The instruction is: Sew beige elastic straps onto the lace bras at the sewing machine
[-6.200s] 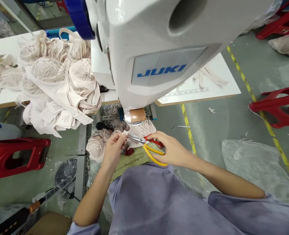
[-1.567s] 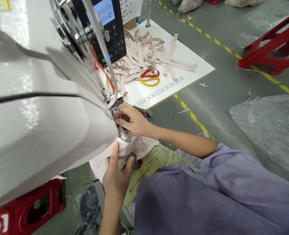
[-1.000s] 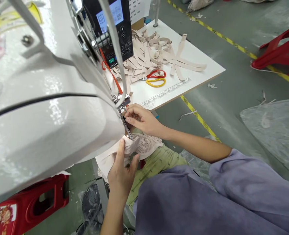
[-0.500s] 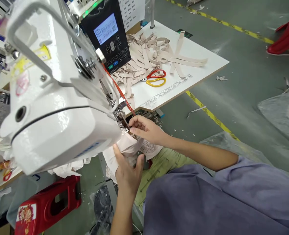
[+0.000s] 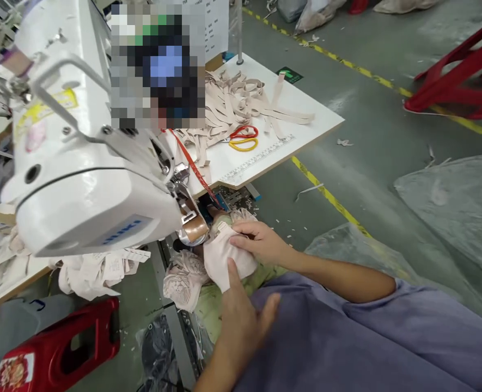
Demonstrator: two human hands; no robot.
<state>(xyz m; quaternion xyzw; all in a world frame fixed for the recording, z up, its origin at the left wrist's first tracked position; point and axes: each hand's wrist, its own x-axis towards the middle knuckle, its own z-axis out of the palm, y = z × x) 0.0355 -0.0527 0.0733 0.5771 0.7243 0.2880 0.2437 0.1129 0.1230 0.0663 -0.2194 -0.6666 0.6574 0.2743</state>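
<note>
A pale pink bra with lace lies over my lap, just in front of the sewing machine. My right hand pinches the upper edge of its smooth cup between thumb and fingers. Against the lower side of that cup rests a fingertip of my left hand, whose thumb is spread away; its other fingers are partly hidden. The lace part of the bra hangs to the left. The bra sits apart from the machine's needle area.
Red-and-yellow scissors and a heap of beige straps lie on the white table. A red cord runs down beside the needle area. A red stool stands at lower left, and plastic sheeting lies on the floor.
The bra has come out from under the machine's needle area towards my body. Both hands have moved away from the machine with it, and the view has shifted slightly.
</note>
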